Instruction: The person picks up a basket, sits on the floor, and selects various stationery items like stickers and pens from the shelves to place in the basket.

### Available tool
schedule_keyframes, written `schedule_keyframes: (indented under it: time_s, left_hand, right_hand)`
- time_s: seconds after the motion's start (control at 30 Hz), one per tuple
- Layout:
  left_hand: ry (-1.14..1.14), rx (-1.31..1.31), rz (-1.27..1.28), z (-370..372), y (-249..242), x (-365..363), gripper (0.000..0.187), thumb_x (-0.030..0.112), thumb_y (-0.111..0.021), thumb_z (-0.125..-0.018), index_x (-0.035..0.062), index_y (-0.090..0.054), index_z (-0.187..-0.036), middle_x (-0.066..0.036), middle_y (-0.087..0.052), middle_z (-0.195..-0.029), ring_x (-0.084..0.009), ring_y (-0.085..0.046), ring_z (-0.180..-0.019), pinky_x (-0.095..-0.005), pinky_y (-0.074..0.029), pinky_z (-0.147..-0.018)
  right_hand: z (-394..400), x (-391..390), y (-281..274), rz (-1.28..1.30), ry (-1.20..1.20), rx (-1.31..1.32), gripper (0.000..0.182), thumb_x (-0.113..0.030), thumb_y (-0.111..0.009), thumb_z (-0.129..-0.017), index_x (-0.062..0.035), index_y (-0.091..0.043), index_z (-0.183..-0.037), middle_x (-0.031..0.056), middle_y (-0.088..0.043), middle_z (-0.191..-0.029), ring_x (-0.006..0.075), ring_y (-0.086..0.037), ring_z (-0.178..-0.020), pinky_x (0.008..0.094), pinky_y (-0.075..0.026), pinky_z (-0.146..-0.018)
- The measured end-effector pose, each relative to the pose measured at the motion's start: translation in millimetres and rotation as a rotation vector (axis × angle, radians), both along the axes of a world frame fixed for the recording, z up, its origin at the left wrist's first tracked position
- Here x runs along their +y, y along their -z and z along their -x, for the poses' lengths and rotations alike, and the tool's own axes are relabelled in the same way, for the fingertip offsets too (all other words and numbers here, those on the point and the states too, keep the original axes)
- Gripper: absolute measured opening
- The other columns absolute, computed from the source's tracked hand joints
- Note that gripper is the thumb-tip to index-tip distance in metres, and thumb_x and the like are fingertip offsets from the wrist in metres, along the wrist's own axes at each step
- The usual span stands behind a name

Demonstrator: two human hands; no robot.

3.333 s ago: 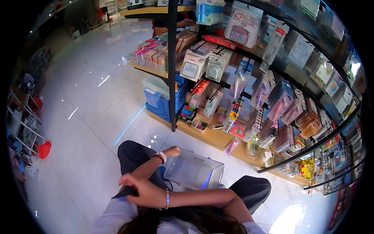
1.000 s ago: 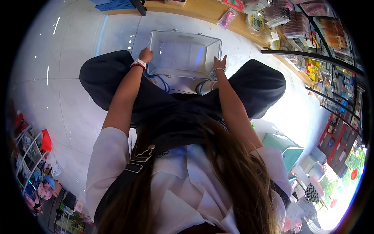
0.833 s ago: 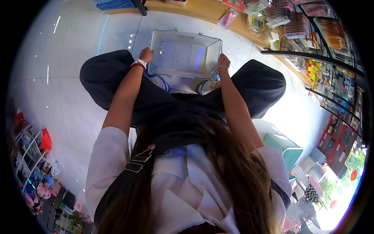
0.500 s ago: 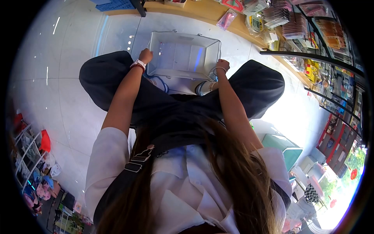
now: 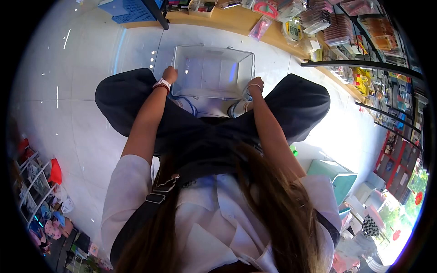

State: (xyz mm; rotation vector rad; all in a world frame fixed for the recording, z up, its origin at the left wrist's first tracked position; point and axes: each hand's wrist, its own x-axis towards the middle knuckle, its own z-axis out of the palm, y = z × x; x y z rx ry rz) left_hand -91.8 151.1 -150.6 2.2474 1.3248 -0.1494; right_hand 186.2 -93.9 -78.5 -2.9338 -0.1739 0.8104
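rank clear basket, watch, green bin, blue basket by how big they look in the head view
1. Clear basket
2. Green bin and blue basket: too close to rank, the blue one cut off by the frame
3. Watch

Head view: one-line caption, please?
Left hand and right hand at opposite ends of a clear basket, in front of a stocked shelf.

Pale tiled floor (image 5: 86,159) stretches beneath a wooden-based display shelf (image 5: 236,22) with black metal uprights, hung with packaged goods. A white rack (image 5: 34,179) stands across the floor; opposite, bright light pours in near a red-framed shelf unit (image 5: 396,164) and pale green bin (image 5: 334,175).
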Motion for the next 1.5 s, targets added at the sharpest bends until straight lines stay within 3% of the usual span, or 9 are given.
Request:
schedule_keyframes:
  time_s: [0.13, 0.17, 0.37, 0.47, 0.63, 0.83, 0.9, 1.03, 1.5]
  left_hand:
    - [-0.115, -0.007, -0.053, 3, 23, -8, 0.036, 0.020, -0.051, -0.078, -0.0057, -0.043, -0.102, -0.024, -0.057, -0.085, -0.0385, -0.056, -0.081, -0.0445, -0.047, -0.070]
    - [-0.103, -0.021, -0.064, 9, 58, -4, 0.055, 0.018, -0.051, -0.077, -0.0081, -0.029, -0.121, -0.026, -0.054, -0.098, -0.0381, -0.055, -0.089, -0.0435, -0.047, -0.073]
    - [0.114, -0.087, -0.608, -57, -120, -16, 0.055, 0.016, -0.057, -0.073, -0.0060, -0.036, -0.119, -0.026, -0.045, -0.114, -0.0377, -0.048, -0.102, -0.0400, -0.044, -0.080]
    - [0.274, -0.194, -0.210, -99, -217, 9, 0.036, 0.019, -0.056, -0.075, 0.0005, -0.047, -0.104, -0.019, -0.056, -0.099, -0.0309, -0.057, -0.087, -0.0380, -0.047, -0.069]
    - [0.235, -0.989, -0.524, -155, -420, 20, 0.013, 0.014, -0.062, -0.076, 0.0053, -0.052, -0.073, -0.005, -0.054, -0.054, -0.0149, -0.055, -0.047, -0.0261, -0.041, -0.043]
    - [-0.050, -1.519, -0.987, -208, -606, 105, 0.036, 0.018, -0.066, -0.072, 0.0015, -0.043, -0.093, -0.012, -0.047, -0.090, -0.0214, -0.048, -0.084, -0.0309, -0.042, -0.070]
    - [-0.274, -1.256, -1.374, -230, -628, 159, 0.062, 0.033, -0.072, -0.065, -0.0062, -0.041, -0.102, -0.017, -0.050, -0.093, -0.0289, -0.051, -0.083, -0.0378, -0.042, -0.074]
    - [-0.575, -1.100, -0.849, -243, -653, 212, 0.076, 0.037, -0.076, -0.058, -0.0169, -0.044, -0.102, -0.028, -0.053, -0.098, -0.0314, -0.056, -0.089, -0.0346, -0.045, -0.074]
    - [-0.246, -0.966, -0.884, -189, -674, 184, 0.064, 0.048, -0.060, -0.068, -0.0142, -0.053, -0.080, -0.030, -0.057, -0.077, -0.0368, -0.060, -0.075, -0.0367, -0.043, -0.079]
  right_hand:
    - [-8, -19, 80, -0.019, -0.072, -0.155, 0.016, -0.010, -0.051, -0.078, -0.0039, -0.059, -0.090, 0.0158, -0.061, -0.093, 0.0273, -0.061, -0.084, 0.0338, -0.051, -0.067]
    - [-47, -49, 212, 0.317, -0.680, -0.244, 0.029, -0.019, -0.053, -0.075, 0.0006, -0.056, -0.096, 0.0174, -0.057, -0.098, 0.0280, -0.057, -0.094, 0.0364, -0.046, -0.080]
    - [14, -1, 70, -0.080, 0.252, -0.052, 0.047, -0.015, -0.038, -0.086, -0.0088, -0.027, -0.131, 0.0157, -0.043, -0.120, 0.0282, -0.047, -0.107, 0.0404, -0.038, -0.088]
    - [32, 14, 34, -0.083, 0.239, -0.188, 0.055, -0.020, -0.040, -0.086, -0.0111, -0.016, -0.135, 0.0179, -0.033, -0.129, 0.0329, -0.041, -0.114, 0.0445, -0.033, -0.093]
    - [40, 20, 23, -0.185, 0.184, -0.295, 0.066, -0.030, -0.044, -0.085, -0.0112, -0.007, -0.136, 0.0233, -0.019, -0.135, 0.0362, -0.029, -0.121, 0.0476, -0.023, -0.099]
    - [39, 30, -48, -0.490, -0.001, -0.552, 0.070, -0.020, -0.052, -0.081, -0.0010, -0.009, -0.134, 0.0267, -0.018, -0.134, 0.0394, -0.030, -0.118, 0.0460, -0.023, -0.098]
    - [40, 29, -70, -0.648, -0.046, -0.550, 0.070, -0.019, -0.053, -0.079, 0.0020, -0.012, -0.132, 0.0280, -0.018, -0.133, 0.0401, -0.028, -0.118, 0.0440, -0.022, -0.099]
    - [47, 15, -72, -0.796, -0.037, -0.552, 0.069, -0.015, -0.053, -0.078, 0.0038, -0.014, -0.131, 0.0295, -0.021, -0.130, 0.0406, -0.024, -0.121, 0.0426, -0.019, -0.101]
    - [52, 7, -115, -1.103, -0.119, -0.548, 0.063, -0.004, -0.054, -0.071, 0.0071, -0.023, -0.125, 0.0271, -0.032, -0.122, 0.0403, -0.031, -0.115, 0.0414, -0.025, -0.098]
